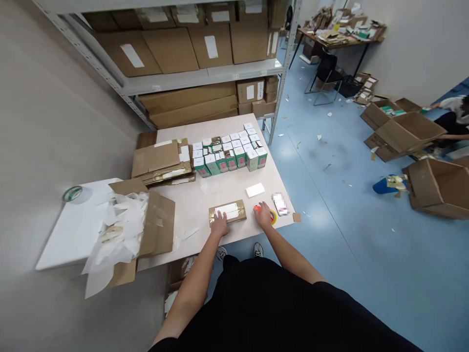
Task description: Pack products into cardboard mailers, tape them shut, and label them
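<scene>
A small, flat cardboard box (240,209) with white labels and shiny tape lies near the table's front edge. My left hand (220,224) grips its near left part, fingers over the top. To the right, my right hand (263,215) is closed on an orange-red tool (257,209), whose exact kind is mostly covered by the fingers. A yellow tape roll (273,217) shows right beside that hand; whether it joins the orange-red tool I cannot tell. Just beyond is a white card or small flat box (255,190). A phone (280,204) lies further right.
Several green-and-white boxes (234,154) stand in rows at the back of the table. Flattened cardboard (157,161) is stacked at left, near an open carton (157,222) of paper scraps. Shelving (205,76) rises behind. Another person (456,115) sits by open cartons (410,129) at right.
</scene>
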Tool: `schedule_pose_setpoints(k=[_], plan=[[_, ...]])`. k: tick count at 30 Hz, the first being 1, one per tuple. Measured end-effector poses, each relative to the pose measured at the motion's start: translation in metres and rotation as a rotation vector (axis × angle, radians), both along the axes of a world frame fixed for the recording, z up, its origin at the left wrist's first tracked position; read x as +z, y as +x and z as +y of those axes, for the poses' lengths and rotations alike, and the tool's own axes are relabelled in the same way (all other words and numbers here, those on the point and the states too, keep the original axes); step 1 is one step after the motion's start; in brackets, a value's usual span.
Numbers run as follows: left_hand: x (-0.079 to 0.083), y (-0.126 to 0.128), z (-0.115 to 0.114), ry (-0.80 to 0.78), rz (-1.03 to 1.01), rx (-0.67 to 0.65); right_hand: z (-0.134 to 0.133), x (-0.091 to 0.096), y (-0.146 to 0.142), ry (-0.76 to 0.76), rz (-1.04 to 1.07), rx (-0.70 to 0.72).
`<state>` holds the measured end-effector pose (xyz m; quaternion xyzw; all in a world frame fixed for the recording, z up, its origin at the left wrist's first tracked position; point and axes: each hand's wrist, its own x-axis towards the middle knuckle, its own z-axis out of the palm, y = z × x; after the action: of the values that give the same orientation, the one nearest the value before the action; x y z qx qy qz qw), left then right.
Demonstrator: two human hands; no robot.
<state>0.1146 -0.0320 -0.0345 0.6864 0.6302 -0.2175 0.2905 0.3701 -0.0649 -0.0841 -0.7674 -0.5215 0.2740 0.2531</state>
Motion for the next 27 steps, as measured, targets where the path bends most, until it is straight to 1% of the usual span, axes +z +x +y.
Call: schedule_pose_setpoints(k=[3,5,8,11,14,16,18,20,23,25,27], plan=[[-0.001,0.000,0.002,-0.036,0.014,-0.065,-0.011,-0.014,0.024,-0.123,0.002,-0.043],[0.000,-0.002,0.007,-0.054,0.015,-0.077,-0.018,-0.024,0.031,-0.187,0.020,-0.041],[-0.001,-0.007,0.018,-0.090,0.003,-0.081,-0.027,-0.037,0.028,-0.248,0.059,-0.009],[-0.003,-0.011,0.027,-0.117,-0.022,-0.084,-0.032,-0.044,0.018,-0.322,0.042,0.005],[-0.004,-0.013,0.028,-0.138,-0.032,-0.087,-0.027,-0.048,0.013,-0.379,0.016,-0.007],[-0.004,-0.014,0.026,-0.138,-0.054,-0.081,-0.020,-0.047,0.017,-0.402,0.034,-0.012],[-0.004,-0.014,0.023,-0.124,-0.085,-0.068,-0.010,-0.042,0.028,-0.402,0.052,-0.005],[-0.005,-0.014,0.021,-0.105,-0.109,-0.053,0.000,-0.032,0.041,-0.344,0.091,0.001],[-0.006,-0.012,0.018,-0.088,-0.115,-0.033,0.011,-0.004,0.050,-0.181,0.287,0.020],[-0.006,-0.010,0.018,-0.090,-0.104,-0.029,0.017,0.019,0.042,-0.075,0.483,0.108],[-0.006,-0.009,0.017,-0.089,-0.098,-0.027,0.024,0.040,0.023,-0.005,0.669,0.263]])
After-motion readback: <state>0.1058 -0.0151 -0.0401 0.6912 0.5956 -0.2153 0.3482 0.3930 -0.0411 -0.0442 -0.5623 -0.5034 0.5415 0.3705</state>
